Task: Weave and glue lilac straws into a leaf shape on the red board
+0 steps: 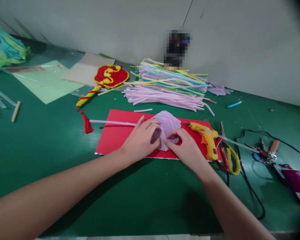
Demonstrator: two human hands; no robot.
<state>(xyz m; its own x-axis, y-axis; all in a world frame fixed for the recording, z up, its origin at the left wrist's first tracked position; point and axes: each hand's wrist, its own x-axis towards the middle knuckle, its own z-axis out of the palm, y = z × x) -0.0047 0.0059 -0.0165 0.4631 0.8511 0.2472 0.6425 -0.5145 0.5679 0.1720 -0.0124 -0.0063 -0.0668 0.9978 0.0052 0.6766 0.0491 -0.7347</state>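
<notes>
A lilac panel of pipe cleaners [168, 122], laid side by side in ridges, rests over the red board [117, 133]. My left hand [143, 136] grips its left edge, fingers curled over the top and thumb at the near side. At the lower right edge, my right hand [181, 143] pinches the panel between thumb and fingers. A pale stick [112, 122] extends leftward from near my left hand. On the board's right part lies a yellow glue gun [206, 135], a clear glue stick [236, 143] projecting from its back. Parts of the panel are hidden by my fingers.
Beyond the board lie bundled pipe cleaners [165, 96] and a red-and-yellow fan [111, 76] with a tassel. Scissors [228, 153], a black cord [252, 190] and keys [265, 153] are on the right. Translucent sticks [0, 98] lie far left.
</notes>
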